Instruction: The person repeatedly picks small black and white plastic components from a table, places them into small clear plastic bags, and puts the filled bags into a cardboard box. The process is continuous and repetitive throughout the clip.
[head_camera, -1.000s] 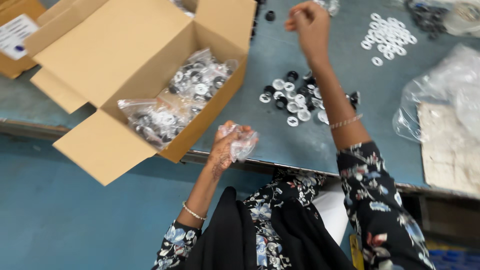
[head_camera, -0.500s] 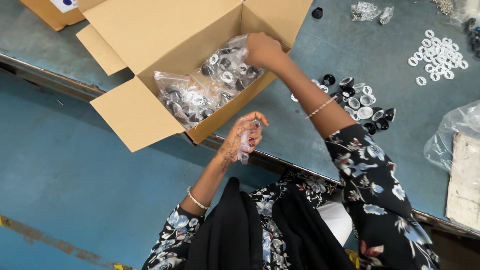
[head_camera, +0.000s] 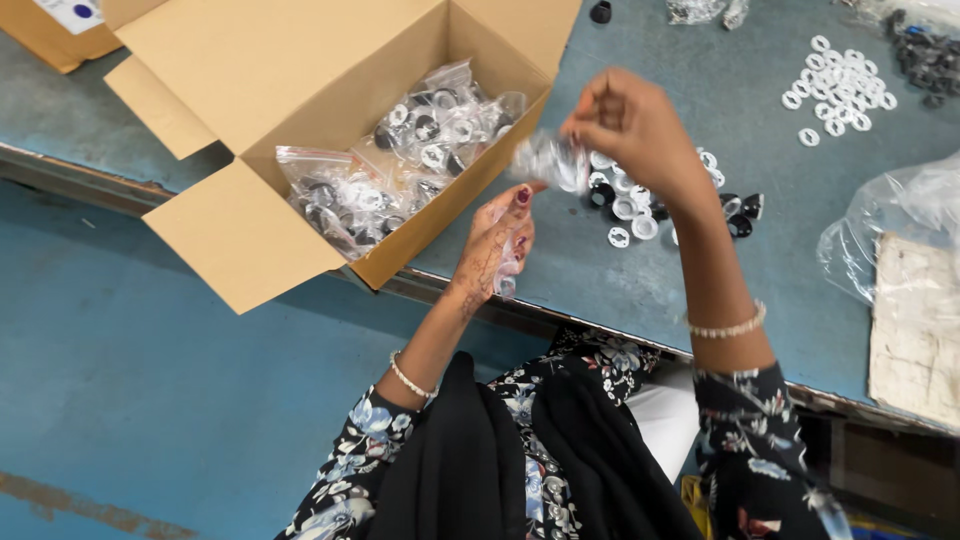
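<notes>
Your right hand (head_camera: 635, 125) has thumb & fingertips pinched shut on a small clear plastic bag (head_camera: 550, 160), blurred, hanging just left of and below the knuckles, above the table edge. Your left hand (head_camera: 495, 240) sits lower & nearer your body, fingers curled closed around another scrap of clear plastic (head_camera: 505, 275) poking out under the palm; can't tell if it's a 2nd bag or part of the same one. The bag lies betw. the two hands, long axis running roughly from the right fingertips down-left toward the left thumb; right hand holds it, left thumb tip is just below it. Past the hands: loose black & white rings (head_camera: 640, 210) on the blue table (head_camera: 740, 70) directly under the right wrist, open cardboard box (head_camera: 240, 215) w/ filled bags (head_camera: 390, 170) to the left, more white rings (head_camera: 840, 90) far right.
</notes>
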